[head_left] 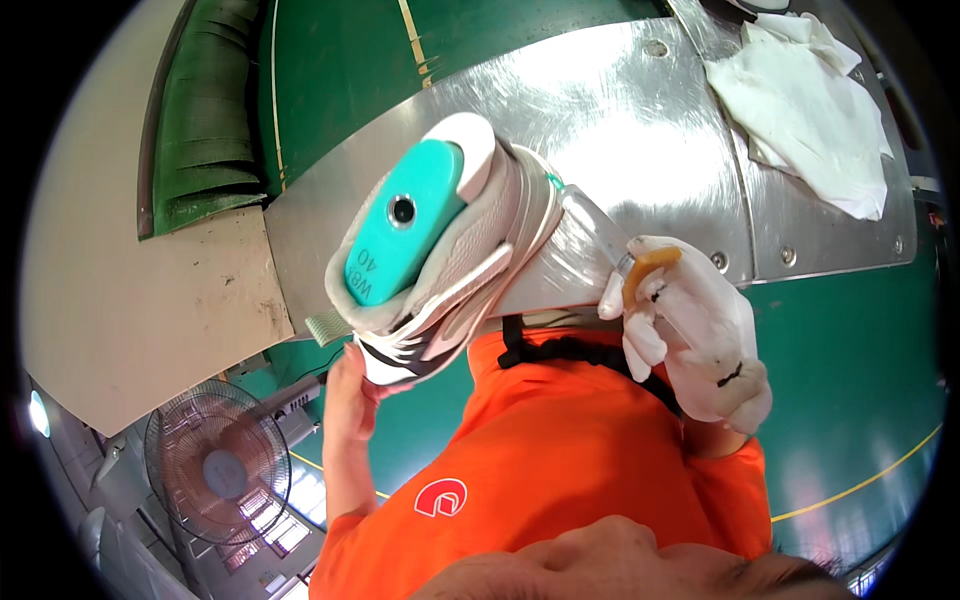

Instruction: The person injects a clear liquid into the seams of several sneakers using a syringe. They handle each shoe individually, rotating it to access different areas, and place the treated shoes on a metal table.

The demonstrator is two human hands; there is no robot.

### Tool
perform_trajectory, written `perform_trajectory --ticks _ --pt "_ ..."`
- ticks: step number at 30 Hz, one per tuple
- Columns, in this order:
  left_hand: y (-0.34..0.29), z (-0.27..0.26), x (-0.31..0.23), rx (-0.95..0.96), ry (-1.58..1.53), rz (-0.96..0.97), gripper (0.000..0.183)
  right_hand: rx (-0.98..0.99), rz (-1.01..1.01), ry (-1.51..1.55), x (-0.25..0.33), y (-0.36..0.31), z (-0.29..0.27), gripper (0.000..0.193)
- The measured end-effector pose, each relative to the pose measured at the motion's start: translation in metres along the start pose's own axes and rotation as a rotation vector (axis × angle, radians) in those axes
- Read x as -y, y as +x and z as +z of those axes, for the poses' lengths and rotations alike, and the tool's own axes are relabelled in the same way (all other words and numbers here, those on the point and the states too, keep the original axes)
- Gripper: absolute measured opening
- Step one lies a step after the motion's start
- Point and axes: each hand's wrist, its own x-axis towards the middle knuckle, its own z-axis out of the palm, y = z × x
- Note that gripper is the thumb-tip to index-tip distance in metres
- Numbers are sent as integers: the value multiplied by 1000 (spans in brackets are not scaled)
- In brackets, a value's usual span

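Note:
A grey, white and black sneaker (475,245) is held over the metal table, its laced front toward me. A teal shoe last (425,185) with a round metal-rimmed hole fills its opening. My bare left hand (352,395) grips the shoe at the front end; its fingers are partly hidden beneath. In a white glove, my right hand (690,325) is closed around a clear syringe (597,222) with an orange flange. The syringe's teal tip meets the edge of the shoe near the heel; whether it touches or hovers I cannot tell.
The metal table (620,90) has bolts and a seam on the right. A crumpled white cloth (810,110) lies there. At left stand a beige board (130,290) and a green curved flap (205,110). A fan (222,472) is at lower left.

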Motion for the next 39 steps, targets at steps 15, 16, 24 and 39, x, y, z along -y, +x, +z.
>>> perform_trajectory --ticks 15,16,24,39 --pt "-38 25 56 335 -62 -46 74 243 -227 -150 -64 -51 21 88" --pt "-38 25 58 328 -59 -40 74 248 -247 -156 -69 -52 22 91" --pt "-34 24 64 390 -96 -15 76 234 -168 -185 -71 -66 28 100" --pt "39 46 -16 586 -578 40 73 -301 -767 -833 -2 -9 -19 113"
